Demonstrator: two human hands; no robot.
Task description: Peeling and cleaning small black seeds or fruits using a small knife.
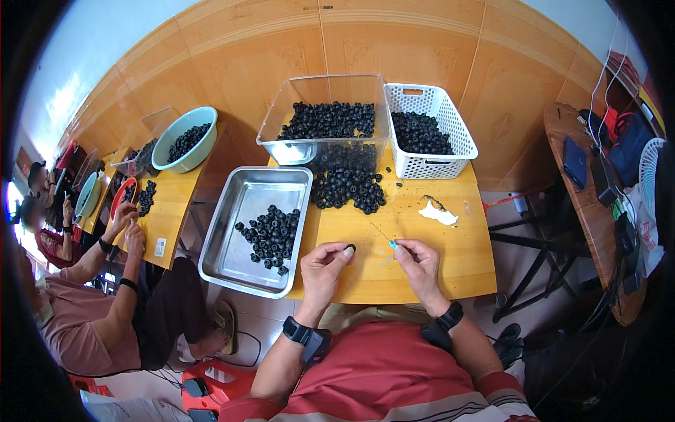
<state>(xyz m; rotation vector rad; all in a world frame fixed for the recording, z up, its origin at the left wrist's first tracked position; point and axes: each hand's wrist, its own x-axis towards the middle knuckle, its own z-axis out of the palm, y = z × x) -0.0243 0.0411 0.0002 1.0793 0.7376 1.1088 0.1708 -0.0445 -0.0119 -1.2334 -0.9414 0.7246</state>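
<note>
My left hand (323, 266) pinches a small black ring-shaped bead (349, 247) between thumb and fingertips, above the wooden table (422, 267). My right hand (420, 264) grips a thin needle-like tool with a blue end (391, 243), its fine thread or wire running up toward a pile of black beads (348, 184) on the table. The two hands are close together, a few centimetres apart. A metal tray (239, 204) at my left holds more black beads (271, 235).
A clear plastic tub (278, 116) and a white lattice basket (453, 123), both with black beads, stand at the table's far side. A white scrap (437, 212) lies to the right. A person (98, 302) works at the neighbouring table on the left beside a teal bowl (184, 158).
</note>
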